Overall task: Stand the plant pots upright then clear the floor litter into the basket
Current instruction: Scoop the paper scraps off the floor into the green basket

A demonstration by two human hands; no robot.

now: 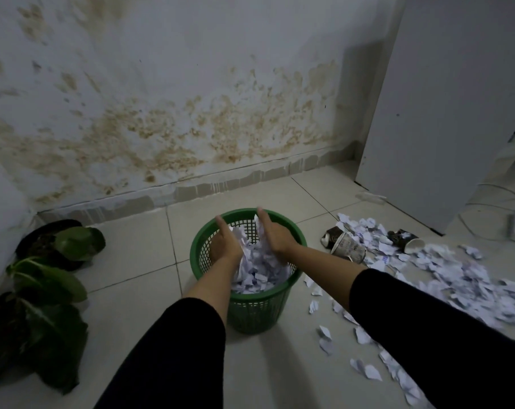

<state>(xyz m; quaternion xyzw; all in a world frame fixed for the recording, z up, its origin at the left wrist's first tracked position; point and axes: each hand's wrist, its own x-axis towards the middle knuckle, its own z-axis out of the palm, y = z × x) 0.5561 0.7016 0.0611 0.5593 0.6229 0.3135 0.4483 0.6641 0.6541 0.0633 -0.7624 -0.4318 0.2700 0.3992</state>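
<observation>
The floor litter (445, 270) is mostly torn white paper scraps. They are spread over the tiled floor (138, 255) to the right of the green basket (251, 312) and run from just beside its base out toward the right edge of the view. A heap of the same scraps (260, 276) already lies inside the basket.

Handling, as judged: the scraps are very light, limp and loose. They will not hold together, so they should be gathered between two cupped palms, not pinched singly. Pieces are likely to slip out at the edges of a load and drift on release.

Two paper cups (349, 249) (409, 242) lie on their sides among the scraps. They appear light and easily crushed; take each around the wall with low pressure.

Grip state: the left hand (225, 245) and right hand (272, 236) are over the basket mouth, palms facing each other with fingers extended, and scraps lie between them. The fingers are straight and do not curl round the paper. Whether the palms press the scraps or have let them go cannot be told.

The basket is a perforated plastic type, standing upright on the floor and probably light enough to tip if knocked.

The plant pots (48, 246) stand at the left near the stained wall (161, 113). The far one appears upright; leaves hide the nearer one.
</observation>
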